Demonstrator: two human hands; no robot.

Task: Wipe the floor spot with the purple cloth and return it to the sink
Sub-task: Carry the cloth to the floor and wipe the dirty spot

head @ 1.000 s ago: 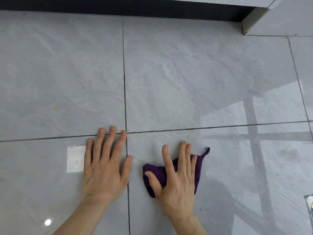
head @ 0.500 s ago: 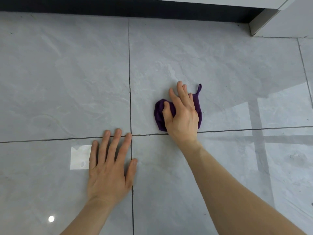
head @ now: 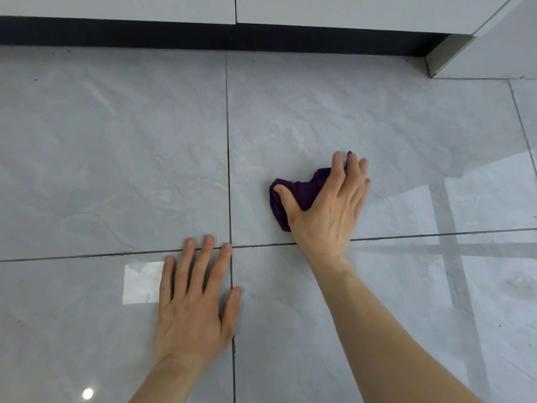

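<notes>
The purple cloth (head: pixel 302 193) lies bunched on the grey tiled floor (head: pixel 116 158), right of the vertical grout line. My right hand (head: pixel 328 207) presses flat on it, thumb on its left edge, fingers spread over its right part; most of the cloth is hidden under the palm. My left hand (head: pixel 194 303) rests flat on the floor nearer to me, fingers apart, holding nothing, its fingertips at the grout crossing. No floor spot is distinguishable from the tile's marbling. The sink is out of view.
White cabinet fronts (head: pixel 116 7) with a dark toe-kick (head: pixel 203 36) run along the far edge. A white cabinet corner (head: pixel 465 56) juts out at the far right. Bright window reflections (head: pixel 142 282) lie on the glossy tiles.
My right hand slid the cloth away from me across the horizontal grout line, then a little to the right, bunching it. The left hand stayed planted.
</notes>
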